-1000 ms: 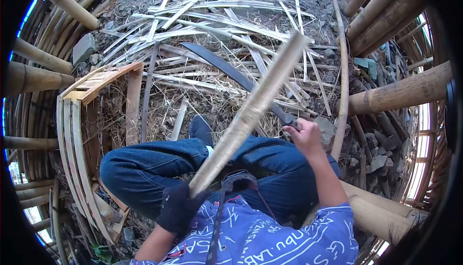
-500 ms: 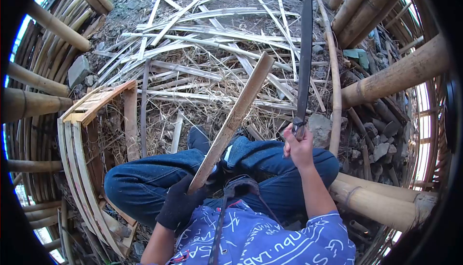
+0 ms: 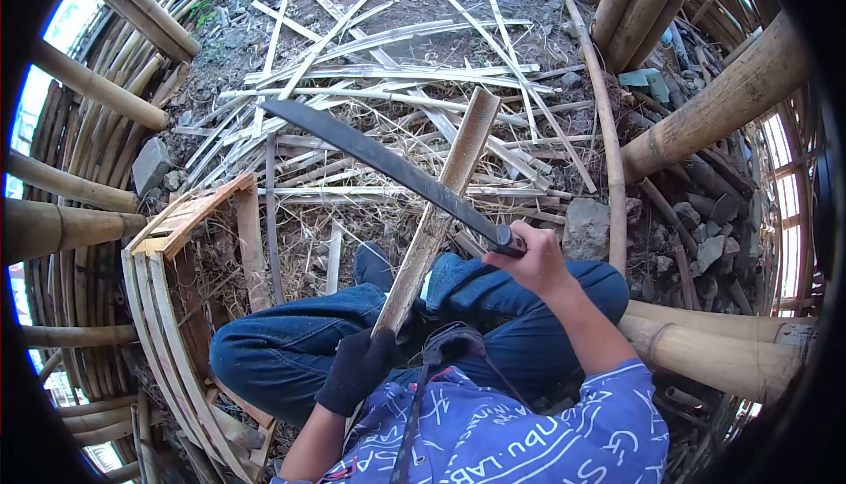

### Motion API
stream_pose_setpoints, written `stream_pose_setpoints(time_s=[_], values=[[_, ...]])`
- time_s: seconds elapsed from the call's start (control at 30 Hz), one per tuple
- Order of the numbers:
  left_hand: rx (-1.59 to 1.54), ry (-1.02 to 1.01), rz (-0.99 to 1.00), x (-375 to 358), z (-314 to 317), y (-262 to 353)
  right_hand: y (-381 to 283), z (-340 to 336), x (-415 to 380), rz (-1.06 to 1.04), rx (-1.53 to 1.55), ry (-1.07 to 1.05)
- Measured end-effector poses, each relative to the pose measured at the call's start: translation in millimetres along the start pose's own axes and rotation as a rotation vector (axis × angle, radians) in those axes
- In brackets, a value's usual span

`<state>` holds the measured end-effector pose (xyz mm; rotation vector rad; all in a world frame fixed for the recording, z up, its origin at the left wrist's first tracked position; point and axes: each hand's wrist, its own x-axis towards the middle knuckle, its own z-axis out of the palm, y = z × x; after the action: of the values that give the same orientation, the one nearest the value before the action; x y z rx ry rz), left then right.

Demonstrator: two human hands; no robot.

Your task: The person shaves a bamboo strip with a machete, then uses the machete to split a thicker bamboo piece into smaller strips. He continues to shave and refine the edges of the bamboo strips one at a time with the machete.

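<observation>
My left hand [image 3: 359, 369], in a dark glove, grips the lower end of a split bamboo piece [image 3: 411, 271] that slants up and to the right in front of my crossed legs. My right hand [image 3: 531, 259] is bare and wrapped round the handle of a long dark machete [image 3: 388, 163]. Its blade points to the upper left and crosses over the bamboo piece at about mid-length. Whether blade and bamboo touch cannot be made out.
Thin bamboo strips [image 3: 379, 70] lie scattered on the ground ahead. A slatted wooden frame [image 3: 167, 325] stands at my left. Thick bamboo poles [image 3: 714, 127] and stones [image 3: 586, 230] are at the right.
The machete has swung from upright on the right to a slant leftward across the bamboo piece. My right hand has turned and moved slightly left. The view has shifted a little.
</observation>
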<state>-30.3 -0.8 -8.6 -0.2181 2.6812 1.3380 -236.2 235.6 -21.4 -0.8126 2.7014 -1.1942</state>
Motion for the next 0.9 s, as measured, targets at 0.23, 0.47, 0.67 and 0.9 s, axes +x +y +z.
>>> stream_pose_setpoints(time_s=[0.23,0.47,0.67,0.9], values=[[-0.311,-0.018,-0.38,1.3,-6.5,22.1,8.6,-13.6,6.1,-0.116,-0.108,0.05],[-0.24,-0.002,-0.424,5.2,-0.2,30.2,46.4,-2.0,18.6,-0.14,-0.259,0.03],[-0.2,-0.016,-0.371,-2.9,-0.6,16.2,64.4,1.6,26.1,-0.125,-0.323,0.034],[-0.265,-0.061,-0.557,-6.8,-6.9,11.4,82.5,15.1,23.1,-0.166,-0.366,0.027]])
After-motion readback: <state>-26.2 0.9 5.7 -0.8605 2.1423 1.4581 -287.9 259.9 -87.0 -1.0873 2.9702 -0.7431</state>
